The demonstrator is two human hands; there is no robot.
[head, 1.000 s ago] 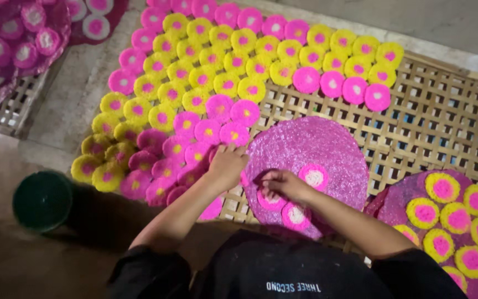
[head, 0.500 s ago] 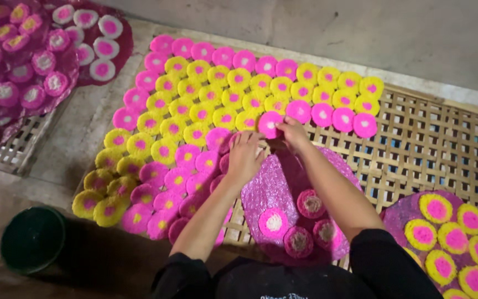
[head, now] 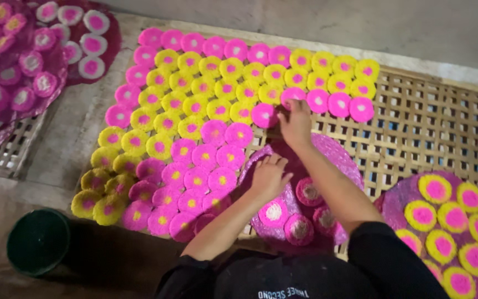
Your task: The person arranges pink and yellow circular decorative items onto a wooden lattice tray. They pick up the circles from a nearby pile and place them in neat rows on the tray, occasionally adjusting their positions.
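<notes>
A woven bamboo lattice tray [head: 432, 127] carries rows of round pink and yellow discs [head: 206, 105] laid edge to edge. My right hand [head: 294, 123] reaches forward and presses its fingers on a pink disc [head: 292, 97] at the end of a row. Nearer me, my left hand [head: 269, 176] rests with fingers spread on the edge of a round pink glittery plate [head: 338, 158]. That plate lies on the lattice and holds three pink discs with pale centres [head: 300, 213].
A second glittery plate [head: 402, 202] with several yellow-rimmed discs sits at the right. At the upper left, dark plates [head: 114, 41] carry more pink and white discs on another lattice tray [head: 12, 152]. A green bowl [head: 39, 242] stands at the lower left. A grey floor lies beyond.
My right hand has carried a pink disc from the plate forward to the row's end. My left hand came back from the disc rows to the plate's edge. The camera tilted forward.
</notes>
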